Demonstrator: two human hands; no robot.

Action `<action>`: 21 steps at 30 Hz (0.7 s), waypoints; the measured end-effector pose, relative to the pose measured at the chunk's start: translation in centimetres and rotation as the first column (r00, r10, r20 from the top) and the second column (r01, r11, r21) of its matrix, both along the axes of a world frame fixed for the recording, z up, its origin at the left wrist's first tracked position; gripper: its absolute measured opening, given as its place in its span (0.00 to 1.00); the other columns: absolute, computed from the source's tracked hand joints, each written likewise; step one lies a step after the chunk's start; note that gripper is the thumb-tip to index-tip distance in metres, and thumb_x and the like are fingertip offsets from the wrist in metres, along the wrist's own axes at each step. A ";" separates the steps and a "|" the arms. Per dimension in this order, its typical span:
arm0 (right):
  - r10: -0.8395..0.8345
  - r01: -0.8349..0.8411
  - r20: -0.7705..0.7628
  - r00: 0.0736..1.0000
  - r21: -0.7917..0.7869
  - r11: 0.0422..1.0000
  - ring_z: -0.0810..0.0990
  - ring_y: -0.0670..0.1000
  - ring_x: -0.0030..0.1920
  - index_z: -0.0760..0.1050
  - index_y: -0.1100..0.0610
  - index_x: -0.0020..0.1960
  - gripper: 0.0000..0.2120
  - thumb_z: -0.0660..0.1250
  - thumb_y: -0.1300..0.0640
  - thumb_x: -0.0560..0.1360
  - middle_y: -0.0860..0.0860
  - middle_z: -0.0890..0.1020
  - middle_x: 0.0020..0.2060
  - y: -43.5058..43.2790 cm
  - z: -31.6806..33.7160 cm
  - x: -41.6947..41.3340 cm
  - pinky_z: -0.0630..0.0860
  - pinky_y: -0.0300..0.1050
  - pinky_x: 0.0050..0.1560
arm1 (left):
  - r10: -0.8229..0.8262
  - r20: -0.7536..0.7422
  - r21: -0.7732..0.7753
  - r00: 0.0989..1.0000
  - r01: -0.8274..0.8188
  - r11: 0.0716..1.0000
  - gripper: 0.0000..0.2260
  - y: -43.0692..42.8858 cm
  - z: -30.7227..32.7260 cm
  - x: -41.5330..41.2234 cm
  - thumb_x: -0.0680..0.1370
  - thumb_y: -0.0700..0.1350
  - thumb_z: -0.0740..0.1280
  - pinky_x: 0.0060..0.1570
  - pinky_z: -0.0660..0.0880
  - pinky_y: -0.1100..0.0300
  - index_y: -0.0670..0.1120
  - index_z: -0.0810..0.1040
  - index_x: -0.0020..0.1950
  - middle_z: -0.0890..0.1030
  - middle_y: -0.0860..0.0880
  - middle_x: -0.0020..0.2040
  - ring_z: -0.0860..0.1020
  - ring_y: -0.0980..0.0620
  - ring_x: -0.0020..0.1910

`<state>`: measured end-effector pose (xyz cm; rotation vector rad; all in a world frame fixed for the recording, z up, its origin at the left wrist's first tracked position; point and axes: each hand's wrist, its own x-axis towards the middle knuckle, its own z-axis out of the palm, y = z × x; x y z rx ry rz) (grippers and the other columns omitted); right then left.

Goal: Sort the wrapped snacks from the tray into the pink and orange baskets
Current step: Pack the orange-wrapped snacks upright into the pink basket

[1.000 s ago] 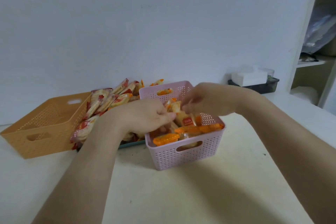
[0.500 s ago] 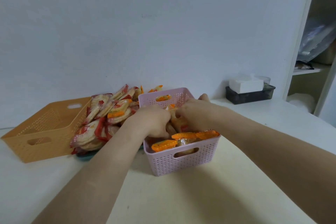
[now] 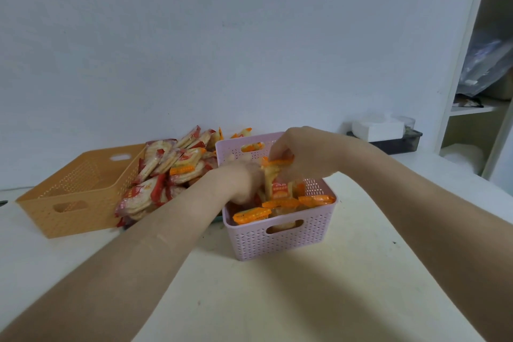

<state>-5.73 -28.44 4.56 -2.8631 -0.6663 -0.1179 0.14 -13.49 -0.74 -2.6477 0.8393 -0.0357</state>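
Right hand (image 3: 302, 155) pinches the top of an upright orange-edged snack packet (image 3: 279, 187) in the pink plastic basket (image 3: 277, 243); left hand (image 3: 241, 183) grip hidden.

I see a cream table (image 3: 277, 300) pushed up against a plain white wall (image 3: 222, 36). Small dark speck (image 3: 394, 242) on the table's right side. Far right at the back, a dark tray (image 3: 399, 144) with a white box (image 3: 377, 128) on top of it, and a clear round container (image 3: 406, 121) just behind the box. Right edge: a white shelf unit (image 3: 466, 64). On its shelf board (image 3: 472, 110) sits a crumpled clear plastic bag (image 3: 488, 64), with a small dark item (image 3: 469, 103) beside it that I can't identify. There's a white rounded object (image 3: 460, 157) below, blurry.
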 end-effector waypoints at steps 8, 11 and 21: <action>-0.039 0.034 -0.016 0.999 -0.231 0.972 0.75 0.53 0.38 0.82 0.56 0.46 0.09 0.63 0.60 0.72 0.54 0.82 0.39 0.5 -2.0 -0.7 0.76 0.46 0.38 | -0.003 -0.104 -0.511 0.995 -0.050 0.858 0.17 2.2 4.2 -1.2 0.71 0.46 0.76 0.36 0.67 0.61 0.52 0.74 0.57 0.74 0.55 0.42 0.72 0.58 0.39; -0.071 0.064 -0.040 0.997 -0.170 0.983 0.76 0.53 0.38 0.82 0.57 0.43 0.08 0.64 0.59 0.71 0.54 0.82 0.38 0.3 -2.1 -0.7 0.77 0.48 0.40 | -0.018 -0.060 -0.416 0.998 -0.009 0.909 0.19 3.1 4.7 -2.8 0.73 0.43 0.74 0.40 0.69 0.57 0.52 0.71 0.58 0.73 0.53 0.40 0.72 0.53 0.42; -0.077 0.063 -0.113 0.991 -0.118 0.991 0.79 0.51 0.42 0.83 0.56 0.47 0.13 0.63 0.49 0.77 0.52 0.83 0.41 1.1 -1.9 -1.2 0.77 0.44 0.42 | -0.067 -0.294 -0.252 0.954 -0.010 0.968 0.09 3.9 3.5 -4.7 0.81 0.55 0.60 0.42 0.72 0.56 0.54 0.77 0.46 0.78 0.54 0.39 0.75 0.54 0.40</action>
